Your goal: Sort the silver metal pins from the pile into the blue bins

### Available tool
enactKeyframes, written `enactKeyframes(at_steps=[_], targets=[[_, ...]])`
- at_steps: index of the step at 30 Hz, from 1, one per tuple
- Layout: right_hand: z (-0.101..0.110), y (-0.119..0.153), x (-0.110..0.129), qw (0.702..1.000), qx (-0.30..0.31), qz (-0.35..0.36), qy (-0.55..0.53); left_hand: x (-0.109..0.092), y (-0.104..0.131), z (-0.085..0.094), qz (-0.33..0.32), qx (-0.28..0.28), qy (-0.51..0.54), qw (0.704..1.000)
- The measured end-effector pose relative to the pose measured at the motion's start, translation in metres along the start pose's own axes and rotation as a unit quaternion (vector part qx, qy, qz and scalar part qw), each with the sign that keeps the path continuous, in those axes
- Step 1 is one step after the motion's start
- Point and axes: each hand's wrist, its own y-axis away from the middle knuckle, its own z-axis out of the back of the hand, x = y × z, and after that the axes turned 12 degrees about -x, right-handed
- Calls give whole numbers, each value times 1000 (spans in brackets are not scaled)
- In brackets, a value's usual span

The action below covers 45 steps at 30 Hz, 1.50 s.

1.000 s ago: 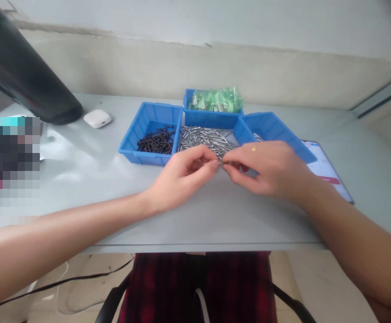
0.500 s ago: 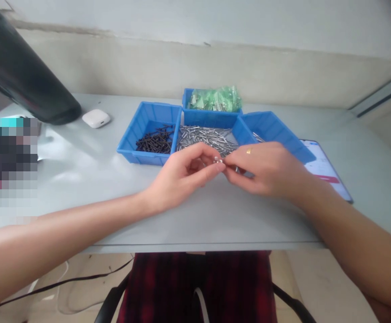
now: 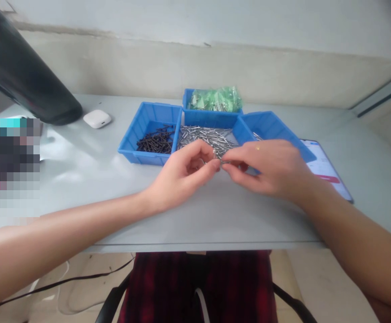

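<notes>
My left hand (image 3: 185, 172) is closed in a pinch on small shiny metal parts, too small to make out fully. Fingertip to fingertip with it, my right hand (image 3: 266, 168) also pinches something at a thin metal piece between the hands. Both are just in front of a blue bin of silver metal pins (image 3: 209, 137). To its left, a blue bin (image 3: 131, 154) holds black screws (image 3: 157, 141). Behind stands a bin with a green plastic bag (image 3: 215, 98) of metal parts. The right blue bin (image 3: 266, 125) is partly covered by my right hand.
A phone (image 3: 330, 172) with a lit screen lies right of the bins. At the left are a white earphone case (image 3: 97, 119), a large dark cylinder (image 3: 30, 72) and a blurred-out area. The grey table (image 3: 195, 224) ends near my lap.
The fingertips have shifted slightly, and the clear shiny bit between them shows less. My right fingers have opened a little from their earlier pinch.
</notes>
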Motion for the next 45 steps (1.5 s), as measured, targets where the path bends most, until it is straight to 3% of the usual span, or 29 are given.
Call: enactKeyframes(at_steps=[7, 20, 29, 32, 36, 39, 45], targets=[[0, -1, 1, 999, -31, -9, -15, 0, 0, 0, -10, 11, -24, 1000], [-2, 0, -1, 999, -21, 8, 23, -2, 0, 0, -2, -18, -12, 1000], [-3, -1, 0, 998, 9, 63, -5, 0, -1, -1, -18, -15, -2, 1000], [-2, 0, 0, 999, -2, 34, -9, -1, -1, -1, -12, -9, -11, 1000], [-1, 2, -1, 998, -62, -25, -19, -2, 0, -1, -3, 9, -24, 1000], [-1, 0, -2, 996, -73, 15, -52, 0, 0, -1, 5, 27, -24, 999], [-1, -2, -3, 994, -26, 85, -59, 1, -1, 0, 13, 37, -44, 998]])
